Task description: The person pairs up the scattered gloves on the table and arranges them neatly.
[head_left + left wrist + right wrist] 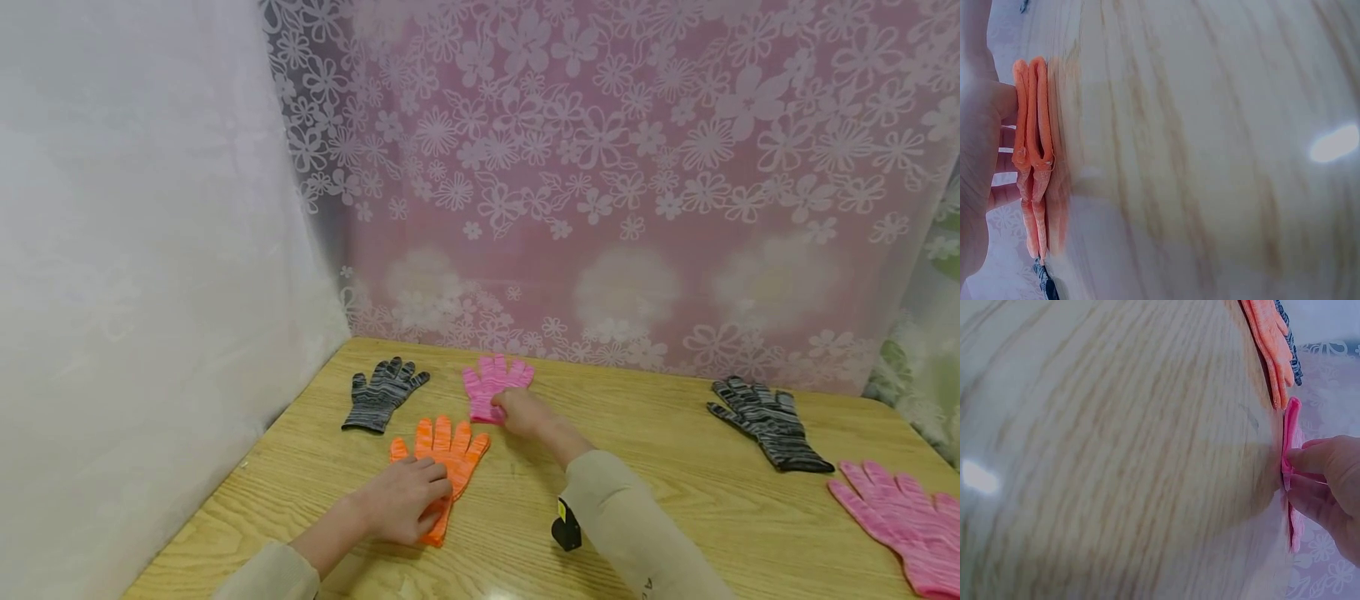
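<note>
My left hand (pixel 402 498) rests over the left side of an orange knit glove (pixel 452 450), which lies with its fingers pointing away from me. In the left wrist view, two orange cuffs (pixel 1038 119) lie one on the other beside that hand. Farther back, my right hand (pixel 527 413) is at the lower right of a pink knit glove (pixel 491 379). Thumb and finger pinch the pink cuff (pixel 1290 434) in the right wrist view. A black-and-grey knit glove (pixel 380 396) lies flat left of the pink one.
Toward the right of the wooden table (pixel 637 417) lie another black-and-grey glove (pixel 776 427) and another pink glove (pixel 911 525). A pink floral curtain (pixel 600 208) hangs behind the table, and a white sheet (pixel 165 250) at its left. A small black device (pixel 566 527) sits by my right sleeve.
</note>
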Motion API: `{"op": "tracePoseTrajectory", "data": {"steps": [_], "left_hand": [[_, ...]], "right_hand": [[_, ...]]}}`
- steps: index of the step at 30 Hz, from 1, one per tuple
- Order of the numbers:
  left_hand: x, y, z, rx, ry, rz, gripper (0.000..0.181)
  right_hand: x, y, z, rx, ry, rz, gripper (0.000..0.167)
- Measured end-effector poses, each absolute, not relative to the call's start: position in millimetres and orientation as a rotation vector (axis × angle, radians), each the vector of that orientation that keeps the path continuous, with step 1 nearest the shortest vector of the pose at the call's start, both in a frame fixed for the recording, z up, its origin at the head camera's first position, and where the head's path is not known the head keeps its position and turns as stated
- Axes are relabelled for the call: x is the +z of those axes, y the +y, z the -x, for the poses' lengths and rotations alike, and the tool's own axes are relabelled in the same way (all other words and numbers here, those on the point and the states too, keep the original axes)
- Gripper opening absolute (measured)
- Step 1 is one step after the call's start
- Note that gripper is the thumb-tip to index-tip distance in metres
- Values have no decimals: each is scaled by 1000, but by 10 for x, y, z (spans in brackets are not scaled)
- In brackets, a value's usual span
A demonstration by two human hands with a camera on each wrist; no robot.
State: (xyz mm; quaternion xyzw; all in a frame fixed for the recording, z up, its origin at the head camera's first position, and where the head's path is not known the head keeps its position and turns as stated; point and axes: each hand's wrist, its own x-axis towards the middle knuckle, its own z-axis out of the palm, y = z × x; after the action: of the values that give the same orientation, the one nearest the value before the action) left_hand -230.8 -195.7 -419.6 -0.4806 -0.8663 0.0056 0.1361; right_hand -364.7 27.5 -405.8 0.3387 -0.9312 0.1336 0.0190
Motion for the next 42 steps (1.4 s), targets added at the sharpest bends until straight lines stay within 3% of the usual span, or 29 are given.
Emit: {"op": "tracePoseTrajectory", "data": {"steps": [24,42], "left_hand": [[-4194,-1930,2302,19,-2550,1410,8],[-4186,-1966,2332,13,-2565,1403,7]], "right_hand": [[-4100,438,3661,287,-2717,-1273,8],[-3932,705,3742,401,-2679,-1165,12]]}}
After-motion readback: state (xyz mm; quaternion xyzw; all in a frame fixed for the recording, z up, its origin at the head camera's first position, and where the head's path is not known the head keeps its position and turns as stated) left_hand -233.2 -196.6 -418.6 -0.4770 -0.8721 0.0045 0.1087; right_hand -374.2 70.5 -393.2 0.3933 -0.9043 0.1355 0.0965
